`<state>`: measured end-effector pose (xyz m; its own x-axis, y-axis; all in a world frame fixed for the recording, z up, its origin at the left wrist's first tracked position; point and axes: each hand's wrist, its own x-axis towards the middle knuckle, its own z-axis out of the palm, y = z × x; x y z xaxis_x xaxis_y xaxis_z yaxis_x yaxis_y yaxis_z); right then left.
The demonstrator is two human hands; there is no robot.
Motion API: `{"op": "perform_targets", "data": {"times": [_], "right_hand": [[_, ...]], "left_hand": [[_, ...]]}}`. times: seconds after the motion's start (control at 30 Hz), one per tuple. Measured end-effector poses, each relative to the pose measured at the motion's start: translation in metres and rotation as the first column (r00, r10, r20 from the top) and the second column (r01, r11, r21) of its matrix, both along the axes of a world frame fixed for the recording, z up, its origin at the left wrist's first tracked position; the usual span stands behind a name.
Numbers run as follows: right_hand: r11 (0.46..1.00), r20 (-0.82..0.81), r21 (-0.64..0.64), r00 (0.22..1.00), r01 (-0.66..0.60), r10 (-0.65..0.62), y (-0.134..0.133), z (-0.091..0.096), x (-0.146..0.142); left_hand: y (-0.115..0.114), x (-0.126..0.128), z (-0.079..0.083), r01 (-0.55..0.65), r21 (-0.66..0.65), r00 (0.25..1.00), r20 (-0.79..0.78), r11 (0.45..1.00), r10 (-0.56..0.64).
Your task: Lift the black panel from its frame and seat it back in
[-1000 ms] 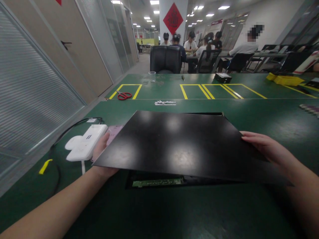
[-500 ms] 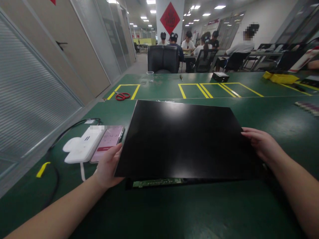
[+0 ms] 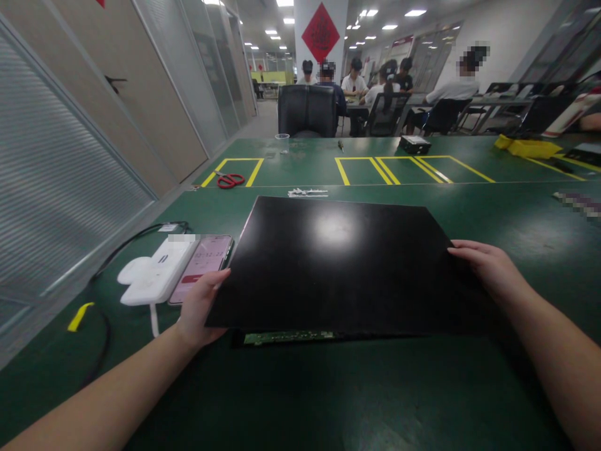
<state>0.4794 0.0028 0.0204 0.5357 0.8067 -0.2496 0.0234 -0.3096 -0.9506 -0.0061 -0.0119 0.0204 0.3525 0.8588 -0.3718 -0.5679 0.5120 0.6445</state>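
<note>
A thin, glossy black display panel [image 3: 342, 269] lies tilted between my two hands, with a bright light reflection near its far edge. My left hand [image 3: 201, 310] grips its left side, thumb on top and fingers underneath. On the opposite side, my right hand [image 3: 491, 269] pinches the right edge, fingertips over the rim. Below the near edge a strip of green circuit board [image 3: 288, 338] shows, on or inside a dark base. Whether the board is fixed to the panel is hidden.
On the green table [image 3: 352, 401], left of the panel, are a phone [image 3: 206, 257], a white charger-like device [image 3: 157, 275] and a black cable [image 3: 109, 332]. Farther off are red-handled scissors [image 3: 230, 180], white scraps [image 3: 307, 193], a plastic cup [image 3: 282, 144] and a screwdriver [image 3: 340, 146]. Several people sit beyond.
The panel's far edge has dropped toward me, uncovering the white scraps behind it. Its near edge has shifted slightly left and up in view. Both hands keep their hold.
</note>
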Motion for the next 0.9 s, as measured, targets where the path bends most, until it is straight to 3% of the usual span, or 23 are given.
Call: {"op": "perform_targets", "data": {"times": [0.1,0.4,0.67,0.9], "right_hand": [[0.999,0.088,-0.047,0.996,0.019,-0.015,-0.001,0.003,-0.003],[0.991,0.407,-0.115,0.908,-0.06,0.102,0.007,-0.002,-0.004],[0.99,0.397,-0.132,0.912,-0.054,0.103,0.011,-0.011,0.008],[0.992,0.343,-0.12,0.935,-0.044,0.083,0.014,-0.011,0.012]], "left_hand": [[0.002,0.0,-0.001,-0.027,-0.02,1.0,-0.004,0.999,0.027],[0.005,0.005,0.002,-0.107,-0.06,0.992,-0.079,0.993,0.102],[0.007,0.014,0.013,-0.229,-0.164,0.955,-0.23,0.959,0.189],[0.008,0.008,0.009,-0.206,-0.166,0.964,-0.206,0.964,0.171]]}}
